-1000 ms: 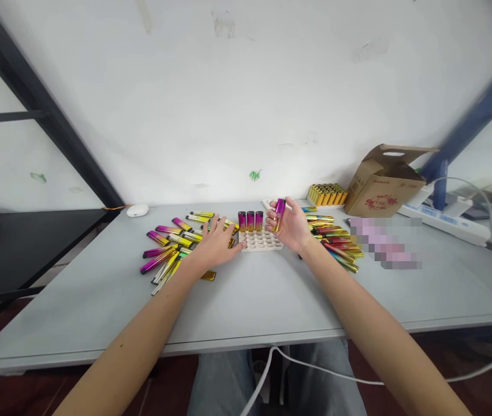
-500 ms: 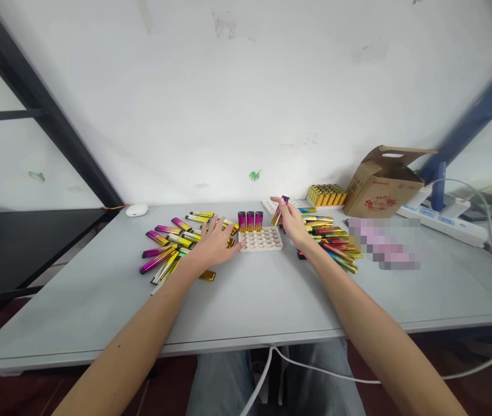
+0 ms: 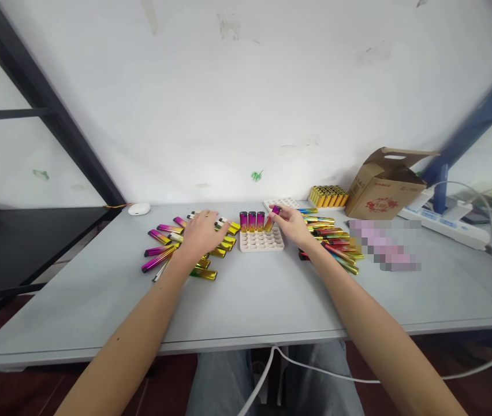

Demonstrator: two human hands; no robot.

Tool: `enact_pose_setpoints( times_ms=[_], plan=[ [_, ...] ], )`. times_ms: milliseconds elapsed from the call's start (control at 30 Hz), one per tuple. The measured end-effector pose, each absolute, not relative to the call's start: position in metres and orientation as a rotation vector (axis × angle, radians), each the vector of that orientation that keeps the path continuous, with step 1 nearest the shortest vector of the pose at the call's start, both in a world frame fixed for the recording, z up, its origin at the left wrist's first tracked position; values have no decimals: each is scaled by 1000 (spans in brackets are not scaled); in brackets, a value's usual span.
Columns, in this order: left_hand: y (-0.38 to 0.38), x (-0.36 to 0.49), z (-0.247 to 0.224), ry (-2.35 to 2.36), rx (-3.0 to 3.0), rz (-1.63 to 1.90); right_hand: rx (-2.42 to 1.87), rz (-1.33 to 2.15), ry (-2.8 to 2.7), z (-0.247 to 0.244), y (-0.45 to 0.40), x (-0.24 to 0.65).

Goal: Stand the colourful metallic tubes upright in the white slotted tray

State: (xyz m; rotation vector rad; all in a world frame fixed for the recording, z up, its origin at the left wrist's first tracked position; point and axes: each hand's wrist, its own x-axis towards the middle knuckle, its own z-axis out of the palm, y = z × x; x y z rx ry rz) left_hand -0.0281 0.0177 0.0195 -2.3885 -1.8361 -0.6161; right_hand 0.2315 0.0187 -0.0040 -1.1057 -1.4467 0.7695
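My right hand pinches a purple-and-gold lighter, which tilts over the back row of the white tray with holes. To its left, three purple-and-gold lighters stand upright in that row. My left hand is over the left pile of lighters, its thumb apart from the fingers; the fingertips are partly hidden by the hand. Those lighters lie flat, in purple, gold, green and silver tones. Right of my right hand lies another pile of lighters, red, gold and blue.
Behind my right hand sits a second white tray. A block of upright gold lighters stands beside an open cardboard box. At the far right are a power strip and white cables; a white case sits at the back left.
My right hand has brought its lighter left and down to the tray's back row, beside the three standing ones. My left hand has shifted left, away from the tray, over the left pile.
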Motion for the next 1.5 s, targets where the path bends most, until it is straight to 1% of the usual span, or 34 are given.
enact_pose_setpoints(
  times_ms=[67,200,367,467,700,1000,1133,1233,1367,1500],
  plan=[
    [25,-38,24,-1989,-2232,-637,-1162,718,-1497,-3,18,232],
    [35,-54,24,-2304,-1991,-403,-1240,666,-1540,-2,17,232],
    [39,-57,19,-2404,-2028,-238,-1238,674,-1522,-3,18,229],
    [41,-58,17,-2388,-2027,-257,-1246,701,-1484,-3,17,228],
    [52,-77,11,-2310,-1952,-435,-1254,680,-1533,-4,16,226],
    [58,-90,13,-2412,-1880,-381,-1284,549,-1723,-5,14,224],
    [59,-89,12,-2389,-1870,-426,-1348,463,-1791,-2,11,222],
    [58,-87,14,-2416,-1862,-522,-1370,393,-1786,-1,10,221],
    [57,-85,14,-2396,-1868,-710,-1307,408,-1750,-4,12,222],
    [58,-84,13,-2288,-1860,-989,-1285,484,-1690,-8,14,223]
  ],
)
